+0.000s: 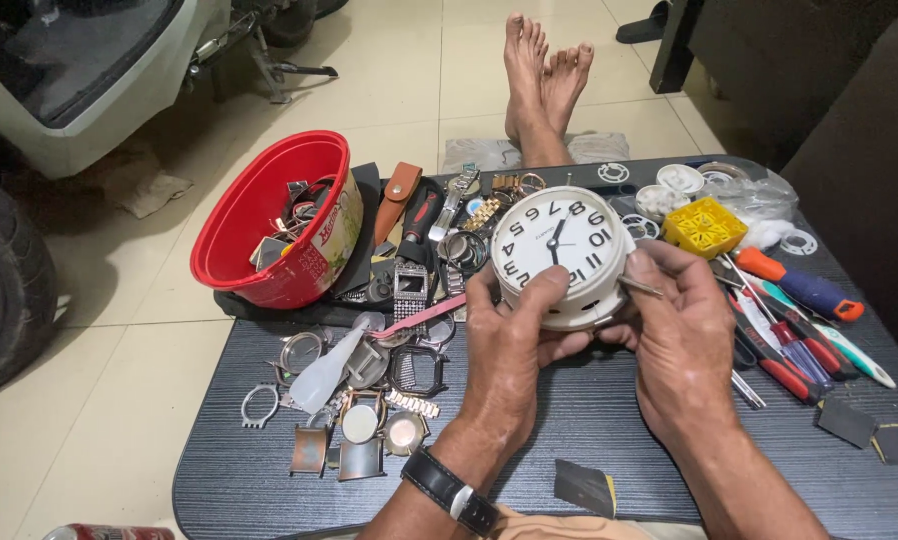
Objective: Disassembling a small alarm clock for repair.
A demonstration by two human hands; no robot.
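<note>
A round white clock (559, 245) with black numerals is held above a dark table (589, 430), its face turned up and upside down to me. My left hand (509, 345) grips its lower left rim, with a black watch on that wrist. My right hand (674, 330) cups the clock's right side and pinches a thin metal tool (637, 287) whose tip points at the clock's edge.
A tilted red bowl (279, 215) holding metal parts sits at the left. Several watch cases and straps (369, 390) lie in front of it. Screwdrivers (794, 335) and a yellow basket (704, 226) lie to the right. My bare feet (544, 75) rest beyond the table.
</note>
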